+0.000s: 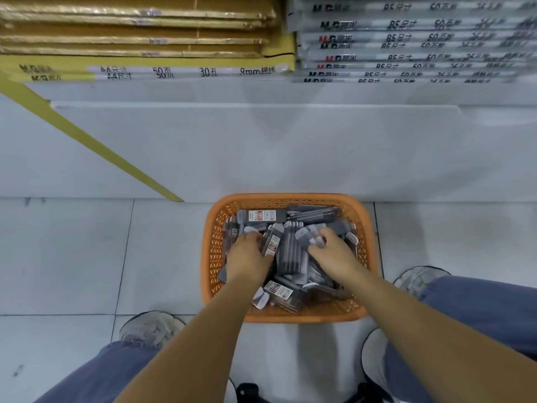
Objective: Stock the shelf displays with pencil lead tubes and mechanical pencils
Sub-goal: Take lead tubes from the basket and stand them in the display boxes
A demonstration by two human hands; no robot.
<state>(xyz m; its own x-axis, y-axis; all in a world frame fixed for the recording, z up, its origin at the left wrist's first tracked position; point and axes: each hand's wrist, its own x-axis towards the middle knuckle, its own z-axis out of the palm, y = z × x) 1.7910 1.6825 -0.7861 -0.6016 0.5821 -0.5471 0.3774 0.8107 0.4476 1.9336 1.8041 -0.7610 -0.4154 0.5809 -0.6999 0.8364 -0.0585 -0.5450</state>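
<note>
Fingers (251,237) of the left hand (248,258) curl down into the heap of lead tube packs (290,251) near the left wall of the orange basket (286,198). Their tips are buried, so I cannot tell whether they have closed on anything; the thumb lies against a labelled pack (272,245). The right hand (332,255), toward the basket's right wall, has its fingers bent narrowly round a few white-capped tubes (315,238) and appears to pinch them. The basket sits on the tiled floor (72,257), its far rim against the white shelf base (261,152). Stacked paper pads (145,39) fill the shelf above, and no pencil display is in view. The packs lie loose and crossed over one another, so a lift from the middle could drag neighbours over the rim, or a smooth tube could slip from a shallow pinch. Grabbing with both hands at once also risks mixing lead sizes, since most labels face away or are blurred.
</note>
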